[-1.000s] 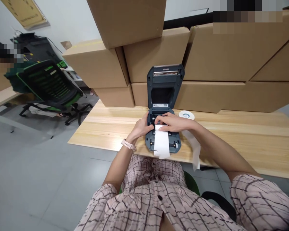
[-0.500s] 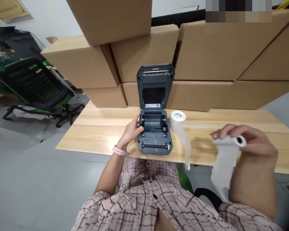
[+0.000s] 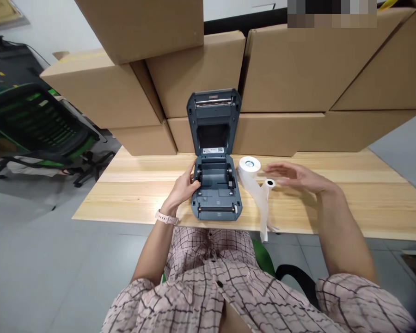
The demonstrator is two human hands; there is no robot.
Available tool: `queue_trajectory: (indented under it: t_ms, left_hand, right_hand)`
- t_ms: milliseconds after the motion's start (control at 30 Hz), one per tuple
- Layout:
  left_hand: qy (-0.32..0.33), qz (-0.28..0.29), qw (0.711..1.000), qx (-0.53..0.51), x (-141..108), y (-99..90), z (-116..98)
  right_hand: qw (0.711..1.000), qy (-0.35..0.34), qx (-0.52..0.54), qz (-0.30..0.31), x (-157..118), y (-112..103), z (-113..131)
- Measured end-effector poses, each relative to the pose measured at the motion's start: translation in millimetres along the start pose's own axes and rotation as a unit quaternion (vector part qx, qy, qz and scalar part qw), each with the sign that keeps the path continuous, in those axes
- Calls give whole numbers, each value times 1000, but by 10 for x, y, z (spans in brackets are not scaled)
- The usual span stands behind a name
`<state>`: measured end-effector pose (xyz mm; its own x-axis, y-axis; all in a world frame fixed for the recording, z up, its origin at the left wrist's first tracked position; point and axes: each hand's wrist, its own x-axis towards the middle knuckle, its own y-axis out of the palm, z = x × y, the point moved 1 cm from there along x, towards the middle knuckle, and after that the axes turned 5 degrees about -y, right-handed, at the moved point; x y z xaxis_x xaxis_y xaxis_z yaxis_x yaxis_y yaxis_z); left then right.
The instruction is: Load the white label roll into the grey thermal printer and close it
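A dark grey label printer (image 3: 217, 199) stands on the table with its lid (image 3: 213, 120) raised and its inner bay showing no roll. My left hand (image 3: 183, 188) grips its left side, thumb over the edge. To the right of the printer a white label roll (image 3: 249, 164) lies on its flat side, its loose strip trailing over the front edge. A thinner paper roll (image 3: 269, 183) with a dark core stands on end beside that strip. My right hand (image 3: 298, 177) is open, fingers stretched toward the two rolls, holding nothing.
Stacked cardboard boxes (image 3: 284, 69) line the back of the wooden table (image 3: 333, 203). One box (image 3: 142, 27) juts forward above the others. A green and black office chair (image 3: 38, 125) is on the left, on the grey floor.
My right hand has moved left and set the thin paper roll down beside the larger label roll, letting go of it. My left hand stays on the printer.
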<state>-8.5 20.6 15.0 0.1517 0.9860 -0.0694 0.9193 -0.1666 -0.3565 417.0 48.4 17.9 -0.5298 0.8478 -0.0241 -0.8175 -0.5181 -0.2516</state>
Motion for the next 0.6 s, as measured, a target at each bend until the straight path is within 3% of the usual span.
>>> queue_trajectory:
  t_ms: [67, 133, 300, 367, 467, 533, 600]
  left_hand:
    - [-5, 4, 1000, -3, 18, -9, 20]
    - [-12, 1, 1000, -10, 30, -11, 49]
    - [-18, 10, 997, -79, 13, 1, 78]
    - [-15, 21, 993, -115, -7, 7, 56]
    - [-21, 36, 988, -152, -29, 14, 25]
    - [-32, 40, 985, -165, -28, 18, 22]
    - [-42, 42, 983, -176, -20, 20, 35]
  right_hand:
    - [1000, -5, -29, -3, 199, -103, 46]
    - [997, 1, -68, 36, 486, -85, 61]
    - [985, 4, -95, 147, 1059, 238, -9]
    - [987, -5, -75, 141, 1080, 279, -17]
    - [995, -29, -33, 85, 945, 174, 106]
    - [997, -54, -13, 55, 852, 102, 311]
    - [993, -101, -16, 68, 827, 141, 601]
